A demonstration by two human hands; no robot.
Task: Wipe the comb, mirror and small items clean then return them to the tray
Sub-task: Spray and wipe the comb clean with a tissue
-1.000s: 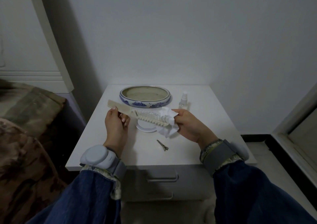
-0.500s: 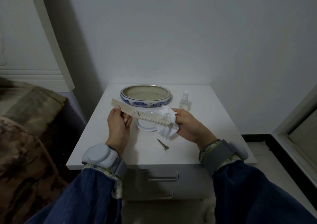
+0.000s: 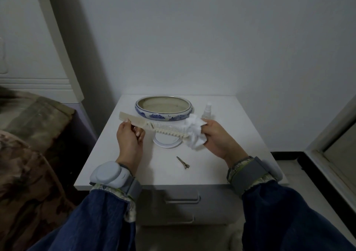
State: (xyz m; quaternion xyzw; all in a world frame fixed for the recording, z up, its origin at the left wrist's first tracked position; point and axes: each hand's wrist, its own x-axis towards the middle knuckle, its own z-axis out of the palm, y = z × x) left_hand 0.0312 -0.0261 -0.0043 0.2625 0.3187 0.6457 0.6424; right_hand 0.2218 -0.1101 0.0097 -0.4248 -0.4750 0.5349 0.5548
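The left hand (image 3: 130, 139) holds the cream comb (image 3: 152, 125) by its handle end, fingers (image 3: 139, 133) curled under the flat handle and thumb on top. The comb runs slantwise above the tabletop (image 3: 107, 154), its toothed end lower and to the right. There the right hand (image 3: 217, 139) grips a crumpled white cloth (image 3: 194, 133) bunched round the comb's tip, fingers closed on the cloth. Below the comb the round white-rimmed mirror (image 3: 167, 144) lies flat on the tabletop. A metal hair clip (image 3: 183, 162) lies nearer the front edge, apart from the mirror. The blue-and-white oval tray (image 3: 163, 114) sits at the back, with 1 small spray bottle (image 3: 207, 111) to its right.
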